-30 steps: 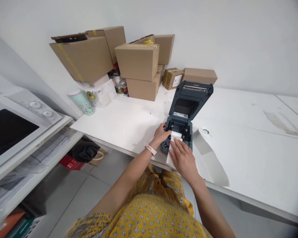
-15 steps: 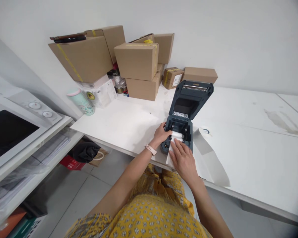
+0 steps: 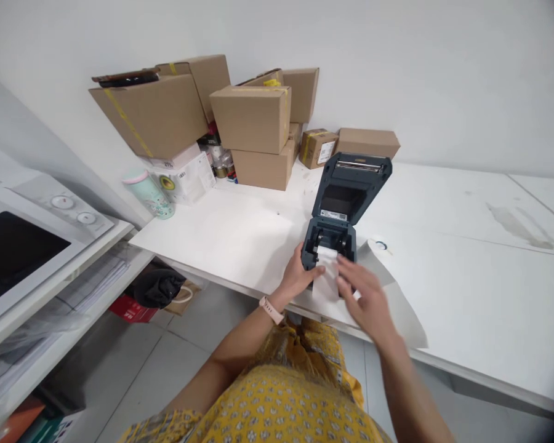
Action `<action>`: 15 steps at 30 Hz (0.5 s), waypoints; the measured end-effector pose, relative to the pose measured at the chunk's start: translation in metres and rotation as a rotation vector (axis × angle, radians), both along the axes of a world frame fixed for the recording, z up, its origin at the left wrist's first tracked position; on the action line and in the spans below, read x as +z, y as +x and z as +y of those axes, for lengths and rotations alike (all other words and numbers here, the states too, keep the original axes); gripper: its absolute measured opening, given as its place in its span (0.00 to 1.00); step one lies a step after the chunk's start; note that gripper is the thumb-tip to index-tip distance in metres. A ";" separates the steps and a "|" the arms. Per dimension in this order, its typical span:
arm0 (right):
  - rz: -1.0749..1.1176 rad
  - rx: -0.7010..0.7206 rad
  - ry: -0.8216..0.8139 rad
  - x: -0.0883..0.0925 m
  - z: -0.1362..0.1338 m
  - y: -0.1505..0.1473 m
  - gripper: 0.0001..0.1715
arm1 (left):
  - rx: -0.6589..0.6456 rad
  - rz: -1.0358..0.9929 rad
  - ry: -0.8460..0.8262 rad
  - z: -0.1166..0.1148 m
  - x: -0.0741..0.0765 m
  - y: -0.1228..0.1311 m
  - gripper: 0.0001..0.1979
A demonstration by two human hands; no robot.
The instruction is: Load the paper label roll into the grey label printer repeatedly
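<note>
A dark label printer (image 3: 372, 179) stands near the table's front edge with its lid raised. White label paper (image 3: 327, 282) lies in its bay and hangs out over the front. My left hand (image 3: 297, 277) grips the printer's left side, the fingers along the outside and the thumb over the front edge by the paper. My right hand (image 3: 365, 296), slightly blurred, is at the paper's right edge with bent fingers apart; no grasp on anything shows. A wide curled strip of white backing paper (image 3: 409, 320) rests right of the printer.
Stacked cardboard boxes (image 3: 252, 120) stand along the wall, with a mint tumbler (image 3: 150, 195) and a white carton (image 3: 191, 178) at the left. A microwave (image 3: 41, 224) sits on a shelf unit further left. A small ring (image 3: 379, 245) lies behind the backing paper.
My right hand has lifted off the paper and moved right. My left thumb has shifted down from the roll to the printer's front. The paper lies flatter over the front.
</note>
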State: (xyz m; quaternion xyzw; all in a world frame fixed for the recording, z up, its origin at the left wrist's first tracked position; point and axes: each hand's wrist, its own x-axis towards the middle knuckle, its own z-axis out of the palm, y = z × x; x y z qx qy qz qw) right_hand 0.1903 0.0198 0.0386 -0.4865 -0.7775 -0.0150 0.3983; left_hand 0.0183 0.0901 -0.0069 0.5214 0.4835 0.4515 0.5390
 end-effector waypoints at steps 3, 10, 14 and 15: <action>0.177 -0.166 0.187 0.045 0.046 0.029 0.22 | -0.029 -0.039 0.006 -0.029 -0.007 -0.007 0.50; 0.417 -0.247 -0.080 0.125 0.195 0.053 0.36 | -0.061 -0.076 -0.032 -0.048 -0.008 -0.013 0.55; 0.404 -0.228 0.001 0.116 0.175 0.040 0.38 | -0.029 -0.056 -0.028 -0.054 -0.011 -0.013 0.56; 0.393 -0.225 0.060 0.106 0.157 0.035 0.37 | -0.021 -0.052 -0.021 -0.056 -0.013 -0.012 0.57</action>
